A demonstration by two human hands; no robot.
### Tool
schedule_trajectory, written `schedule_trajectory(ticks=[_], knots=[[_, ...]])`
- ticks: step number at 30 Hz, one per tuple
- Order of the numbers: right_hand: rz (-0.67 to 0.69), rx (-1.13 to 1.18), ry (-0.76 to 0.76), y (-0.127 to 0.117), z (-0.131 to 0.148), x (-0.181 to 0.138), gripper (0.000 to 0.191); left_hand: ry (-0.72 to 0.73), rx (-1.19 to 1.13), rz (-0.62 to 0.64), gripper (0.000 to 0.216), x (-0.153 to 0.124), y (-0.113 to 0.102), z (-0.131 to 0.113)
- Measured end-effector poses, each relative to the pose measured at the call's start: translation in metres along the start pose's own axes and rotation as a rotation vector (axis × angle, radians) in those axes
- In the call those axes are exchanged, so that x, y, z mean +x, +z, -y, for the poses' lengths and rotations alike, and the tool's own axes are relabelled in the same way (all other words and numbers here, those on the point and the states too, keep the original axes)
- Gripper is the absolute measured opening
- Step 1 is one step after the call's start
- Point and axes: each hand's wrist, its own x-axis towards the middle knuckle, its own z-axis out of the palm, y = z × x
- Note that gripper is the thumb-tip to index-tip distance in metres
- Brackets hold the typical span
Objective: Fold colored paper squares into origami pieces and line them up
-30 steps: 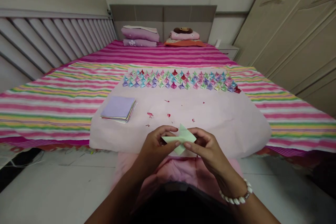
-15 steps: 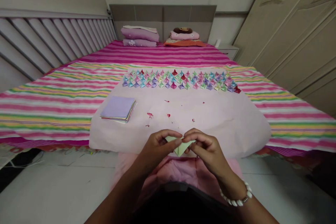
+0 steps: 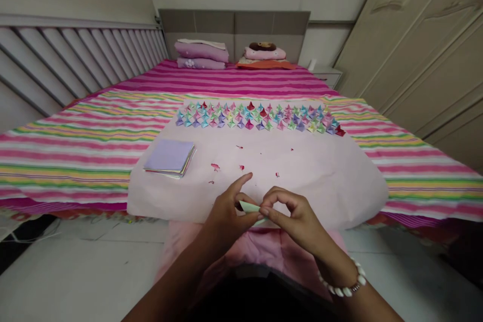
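Note:
Both my hands meet over the near edge of a pale pink sheet [image 3: 320,171] spread on the bed. My left hand [image 3: 226,211] and my right hand [image 3: 292,214] pinch a small folded light green paper [image 3: 249,207] between their fingertips; most of it is hidden by the fingers. My left index finger sticks up. A white bead bracelet [image 3: 341,284] sits on my right wrist. A stack of coloured paper squares [image 3: 169,157], lilac on top, lies to the left of my hands.
Rows of several small folded paper shapes [image 3: 256,116] in many colours line the far side of the sheet. Tiny red scraps [image 3: 216,166] dot its middle. The striped bedspread [image 3: 75,141] runs to pillows [image 3: 202,53] at the headboard; a wardrobe [image 3: 426,55] stands right.
The green paper has been folded smaller, from a wide flat shape to a narrow piece nearly hidden between my fingertips. My hands drew closer together and my left index finger lifted.

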Motion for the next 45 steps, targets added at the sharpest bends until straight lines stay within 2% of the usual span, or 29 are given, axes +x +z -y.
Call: schedule_trajectory(ticks=[2,6,7,13,16,22,28,34,40,45], knots=[[-0.024,-0.019,-0.012,0.001,0.000,0.000,0.015,-0.018,-0.045,-0.021,0.071,0.002,0.002,0.004],[-0.136,0.020,0.010,0.002,-0.007,0.000,0.016,-0.019,-0.177,0.052,0.017,0.004,0.003,0.016],[-0.164,0.046,0.028,0.001,-0.008,0.000,0.016,-0.018,-0.189,0.063,0.011,0.004,0.003,0.018],[-0.279,0.126,0.055,0.006,-0.011,-0.001,0.015,0.030,-0.187,0.007,0.014,0.007,0.002,0.026],[-0.240,0.184,0.060,0.008,-0.007,-0.002,0.013,0.043,-0.213,0.020,0.013,0.008,0.001,0.030],[-0.148,0.431,0.236,0.008,-0.002,-0.003,0.017,0.039,-0.281,0.170,0.012,0.007,-0.004,0.031],[-0.070,0.594,0.335,0.008,-0.003,-0.003,0.017,0.059,-0.278,0.243,0.013,0.006,-0.009,0.032],[-0.110,0.403,0.281,0.002,-0.003,-0.002,0.019,0.052,-0.241,0.247,0.013,0.008,-0.012,0.035],[-0.013,0.307,0.284,0.001,-0.004,0.000,0.022,0.024,-0.171,0.214,0.013,0.009,-0.009,0.030],[-0.147,0.163,0.238,0.010,-0.015,0.002,0.017,-0.060,-0.269,0.076,0.021,0.011,0.006,0.033]])
